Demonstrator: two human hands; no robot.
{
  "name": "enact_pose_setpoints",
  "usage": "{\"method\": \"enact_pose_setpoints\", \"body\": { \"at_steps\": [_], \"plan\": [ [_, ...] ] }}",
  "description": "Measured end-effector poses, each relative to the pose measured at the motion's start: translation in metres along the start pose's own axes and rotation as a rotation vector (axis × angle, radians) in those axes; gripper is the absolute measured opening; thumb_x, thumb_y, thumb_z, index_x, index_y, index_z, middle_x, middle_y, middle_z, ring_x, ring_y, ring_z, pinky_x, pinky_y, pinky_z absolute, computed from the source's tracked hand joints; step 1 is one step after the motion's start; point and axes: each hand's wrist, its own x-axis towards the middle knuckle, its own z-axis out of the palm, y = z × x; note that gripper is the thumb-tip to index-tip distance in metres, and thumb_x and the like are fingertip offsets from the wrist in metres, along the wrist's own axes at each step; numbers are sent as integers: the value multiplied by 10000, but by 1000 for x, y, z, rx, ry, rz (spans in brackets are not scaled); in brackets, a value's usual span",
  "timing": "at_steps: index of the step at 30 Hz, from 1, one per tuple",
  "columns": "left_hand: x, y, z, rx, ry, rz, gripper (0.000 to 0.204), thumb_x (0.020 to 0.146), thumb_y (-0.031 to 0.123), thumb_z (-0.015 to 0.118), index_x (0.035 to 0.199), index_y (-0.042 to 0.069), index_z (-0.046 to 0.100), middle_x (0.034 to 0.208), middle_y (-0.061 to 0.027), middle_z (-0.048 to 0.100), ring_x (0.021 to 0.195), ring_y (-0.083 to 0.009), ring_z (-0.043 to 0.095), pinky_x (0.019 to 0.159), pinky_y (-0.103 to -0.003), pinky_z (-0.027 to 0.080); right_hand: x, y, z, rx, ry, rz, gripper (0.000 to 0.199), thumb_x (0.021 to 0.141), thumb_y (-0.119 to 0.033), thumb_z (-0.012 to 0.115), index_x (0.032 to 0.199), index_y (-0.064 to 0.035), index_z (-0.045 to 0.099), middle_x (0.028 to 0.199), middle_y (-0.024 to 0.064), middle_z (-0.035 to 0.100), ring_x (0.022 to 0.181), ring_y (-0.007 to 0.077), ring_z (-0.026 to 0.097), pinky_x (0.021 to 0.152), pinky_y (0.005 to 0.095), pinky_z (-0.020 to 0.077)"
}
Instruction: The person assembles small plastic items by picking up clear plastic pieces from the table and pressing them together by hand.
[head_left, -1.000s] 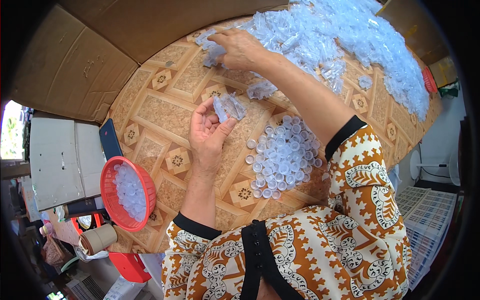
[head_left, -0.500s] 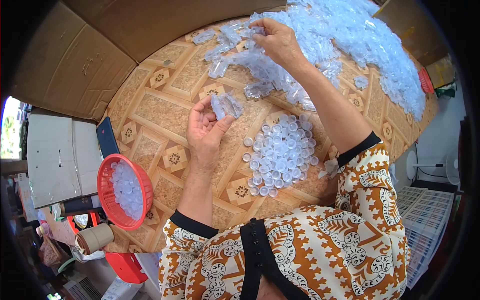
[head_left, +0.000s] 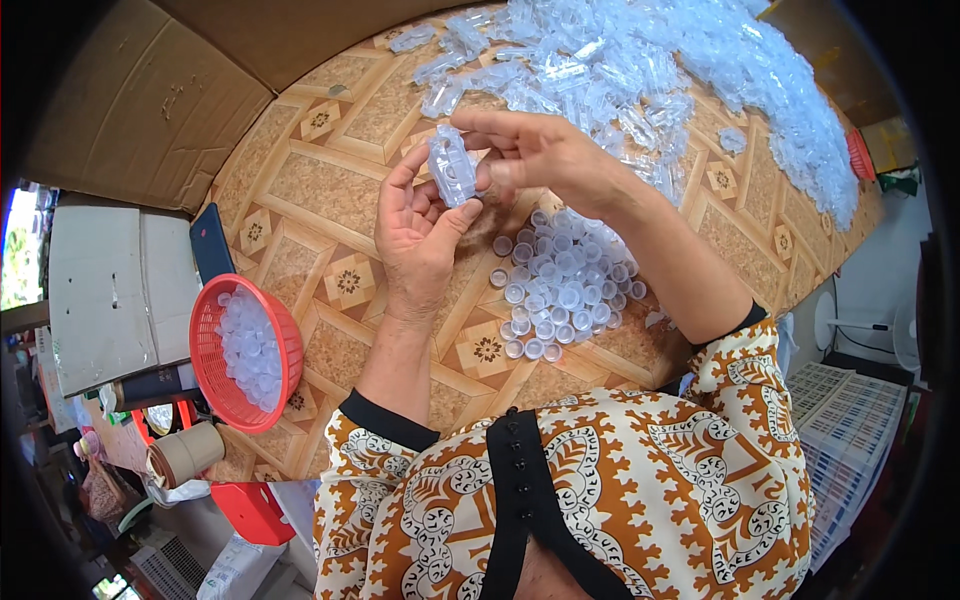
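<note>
My left hand (head_left: 415,235) is closed around a bundle of clear ribbed plastic pieces (head_left: 453,168), held upright between thumb and fingers above the table. My right hand (head_left: 550,160) is at the bundle's right side, its index finger stretched over toward the top and the other fingers apart. Its fingertips are partly smeared by motion, and nothing separate shows in them. Just below this hand lies a pile of small round translucent caps (head_left: 570,285). A large heap of similar clear plastic pieces (head_left: 600,75) spreads over the far side.
A red plastic basket (head_left: 291,340) with more translucent caps stands at the left edge of the patterned table (head_left: 320,215). A dark blue flat object (head_left: 211,245) lies beside it. Cardboard walls (head_left: 110,110) rise at the far left. Stacked printed sheets (head_left: 850,430) are at the lower right.
My right hand has come back from the far heap to the pieces in my left hand. The bundle in my left hand has turned more upright.
</note>
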Motion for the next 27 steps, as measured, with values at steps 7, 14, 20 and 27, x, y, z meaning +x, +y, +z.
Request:
{"method": "enact_pose_setpoints", "body": {
  "at_steps": [7, 14, 20, 27],
  "plan": [
    [-17, 1, 16, -33, -80, 7, 640, 858, -127, 641, 1426, 2, 375, 1286, -175, 567, 1147, -226, 619, 994, -356, 539, -42, 16, 15, -172, 74, -147, 757, 824, 51, 682, 1518, -72, 405, 997, 38, 600, 939, 99, 572, 832, 248, 511],
    [-21, 8, 21, -76, -107, -24, 661, 854, -128, 652, 1435, -16, 358, 1311, -199, 564, 1164, -238, 614, 1014, -381, 533, -45, 20, 9, -208, 98, -316, 761, 770, 1, 779, 1466, -122, 495, 847, -9, 596, 754, 58, 560, 667, 222, 495],
    [-23, 10, 22, -172, -96, -70, 674, 846, -125, 664, 1437, -12, 358, 1294, -197, 575, 1151, -245, 623, 999, -368, 537, -43, 32, 7, -93, 179, -240, 612, 822, 19, 697, 1406, -76, 543, 848, 3, 631, 725, 60, 602, 631, 201, 498],
    [-25, 10, 21, -153, -126, -69, 692, 825, -116, 691, 1433, -10, 377, 1372, -183, 521, 1078, -234, 649, 959, -355, 554, -42, 24, -6, 172, 192, -169, 366, 881, -118, 678, 1219, 6, 609, 843, 26, 649, 691, 91, 649, 573, 204, 491]
  ]
}}
